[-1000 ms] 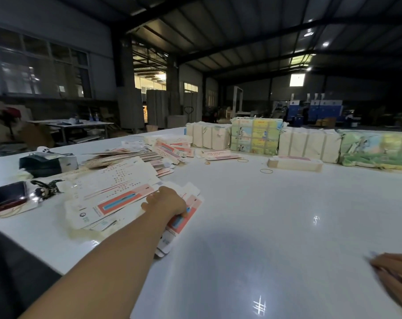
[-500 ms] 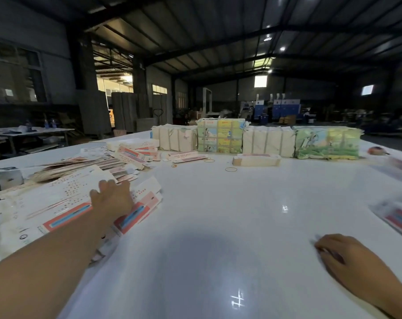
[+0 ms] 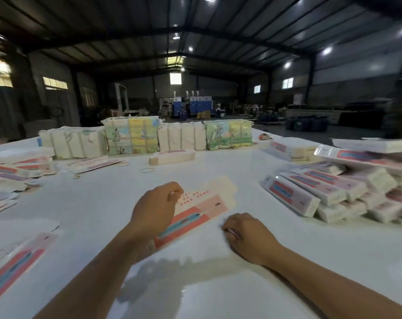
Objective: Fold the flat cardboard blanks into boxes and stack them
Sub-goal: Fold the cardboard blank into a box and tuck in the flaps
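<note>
My left hand (image 3: pixel 155 209) has its grip on one flat blank (image 3: pixel 202 208). My fingers curl over its left edge and hold it a little above the white tabletop (image 3: pixel 218 284). The blank is pink and red with a blue stripe, and it points away from me to the right. My right hand (image 3: pixel 246 236) rests on the tabletop just beside the near end of the blank. Its fingers are curled in, and I cannot tell if its grip has hold of anything.

On my right sits a pile of folded boxes (image 3: pixel 328 192), stacked on each other. On my left lie more flat blanks (image 3: pixel 13 171) in a loose heap, and one more blank (image 3: pixel 13 268) lies close to my left arm. Far across the tabletop stands a row of wrapped bundles (image 3: pixel 144 135), with one small box (image 3: pixel 172 156) in front of them and a rubber band (image 3: pixel 147 170) near it.
</note>
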Action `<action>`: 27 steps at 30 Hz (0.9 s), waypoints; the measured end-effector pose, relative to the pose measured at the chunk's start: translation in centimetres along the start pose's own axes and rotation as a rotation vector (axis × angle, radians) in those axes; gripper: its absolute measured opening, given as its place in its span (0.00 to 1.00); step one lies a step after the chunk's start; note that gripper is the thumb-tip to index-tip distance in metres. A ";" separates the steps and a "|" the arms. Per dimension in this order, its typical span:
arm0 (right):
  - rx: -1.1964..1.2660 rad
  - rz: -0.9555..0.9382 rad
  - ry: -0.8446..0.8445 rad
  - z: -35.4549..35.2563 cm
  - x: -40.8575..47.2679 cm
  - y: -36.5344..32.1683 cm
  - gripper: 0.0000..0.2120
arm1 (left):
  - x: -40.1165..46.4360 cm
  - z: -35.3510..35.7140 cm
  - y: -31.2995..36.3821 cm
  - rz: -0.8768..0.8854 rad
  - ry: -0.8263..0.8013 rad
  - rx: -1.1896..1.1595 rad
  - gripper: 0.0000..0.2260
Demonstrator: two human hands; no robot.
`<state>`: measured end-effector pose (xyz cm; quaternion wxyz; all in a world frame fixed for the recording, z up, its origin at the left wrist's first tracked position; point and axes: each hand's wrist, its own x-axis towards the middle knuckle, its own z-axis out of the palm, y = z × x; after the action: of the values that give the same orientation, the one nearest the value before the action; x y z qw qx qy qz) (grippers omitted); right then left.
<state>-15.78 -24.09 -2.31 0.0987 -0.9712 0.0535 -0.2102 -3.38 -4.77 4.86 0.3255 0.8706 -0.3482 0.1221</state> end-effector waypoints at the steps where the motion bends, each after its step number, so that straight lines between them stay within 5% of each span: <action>1: 0.009 0.014 0.000 -0.1 0.0 0.0 0.14 | -0.7 1.5 0.1 0.031 -0.006 0.001 0.08; 5: 0.134 0.039 -0.016 0.0 0.0 0.3 0.18 | -2.0 5.0 -0.9 0.136 -0.040 0.019 0.09; 8: 0.239 0.162 -0.049 -0.2 0.3 0.4 0.12 | -2.0 5.5 -1.7 0.179 -0.028 0.026 0.09; 11: 0.924 0.487 0.143 -1.6 0.8 0.2 0.09 | -2.0 5.1 -2.3 0.207 0.009 0.028 0.09; 14: 1.671 0.654 0.046 -2.8 0.8 -0.3 0.16 | -2.2 4.9 -2.4 0.201 -0.010 0.023 0.11; 18: 1.603 0.562 -0.089 -3.0 0.3 -1.1 0.07 | -2.8 4.6 -1.3 0.224 0.040 -0.048 0.19; 23: 1.620 0.551 -0.067 -3.1 0.1 -0.3 0.07 | -3.2 5.2 0.4 0.310 -0.160 0.320 0.49; 27: 1.721 0.436 -0.173 -3.4 -0.2 0.1 0.15 | -3.5 5.0 0.6 0.430 0.044 0.260 0.40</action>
<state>-17.42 -24.75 0.59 0.8354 -0.5412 0.0531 -0.0801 -6.41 -6.54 -0.14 0.1850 0.8083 -0.4994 0.2511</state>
